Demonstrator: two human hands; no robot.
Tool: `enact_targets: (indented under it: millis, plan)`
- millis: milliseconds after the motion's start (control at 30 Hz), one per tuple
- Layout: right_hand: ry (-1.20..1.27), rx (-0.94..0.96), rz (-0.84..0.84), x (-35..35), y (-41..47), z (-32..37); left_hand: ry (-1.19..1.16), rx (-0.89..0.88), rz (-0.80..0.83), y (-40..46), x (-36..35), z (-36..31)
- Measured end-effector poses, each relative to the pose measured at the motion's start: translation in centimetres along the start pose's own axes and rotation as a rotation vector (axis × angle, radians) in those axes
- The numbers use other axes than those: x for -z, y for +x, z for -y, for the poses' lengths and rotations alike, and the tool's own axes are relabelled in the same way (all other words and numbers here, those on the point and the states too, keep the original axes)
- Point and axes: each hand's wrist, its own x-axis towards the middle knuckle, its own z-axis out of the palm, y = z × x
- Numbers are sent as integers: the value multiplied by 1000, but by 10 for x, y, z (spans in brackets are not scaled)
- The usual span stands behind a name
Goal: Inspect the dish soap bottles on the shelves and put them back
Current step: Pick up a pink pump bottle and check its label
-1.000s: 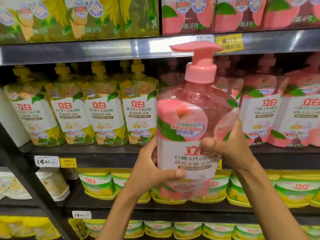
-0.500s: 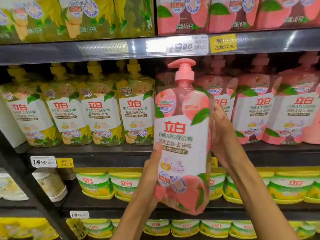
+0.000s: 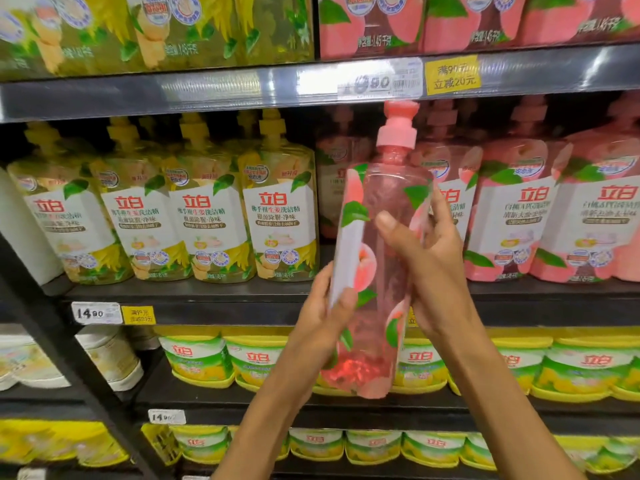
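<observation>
White price tag and yellow promotion label sit on the upper shelf edge. White tubs occupy the lower left shelf.

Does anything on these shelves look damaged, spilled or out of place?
Nothing stands out. The pink bottle is off the shelf only because the left hand and right hand hold it, side-on. The yellow bottles stand in a neat row; no spill shows.
</observation>
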Motion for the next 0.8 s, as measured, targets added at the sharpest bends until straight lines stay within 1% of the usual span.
enact_targets:
  millis: [67,133,233,300,367,433,500,567,633,733,800]
  plan:
    - [-43,-2,2,-3,-4,0,-9,51,-19,-5,-5,2]
    - [-40,-42,68,1,-1,3,-75,112,-60,-8,-7,5]
    - [-160,-74,137,15,12,12,-326,248,-97,-11,-1,10]
    - [-88,-118,213,18,19,13,-465,326,-42,-12,1,11]
    - [72,-174,303,13,19,12,-495,324,42,-14,-2,10]
    - [157,-204,293,10,17,12,-498,325,75,-16,-2,7]
    - [145,-184,243,10,14,13,-428,281,46,-14,8,5]
    - [36,-121,137,9,8,15,-248,190,17,-12,13,-4]
    - [-90,-35,46,5,3,17,-62,158,-29,-9,8,-4]
    - [-247,-35,21,-4,-2,19,-6,108,-19,-11,-6,0]
    - [-279,-29,22,-4,-2,22,-16,96,-55,-12,-10,4]
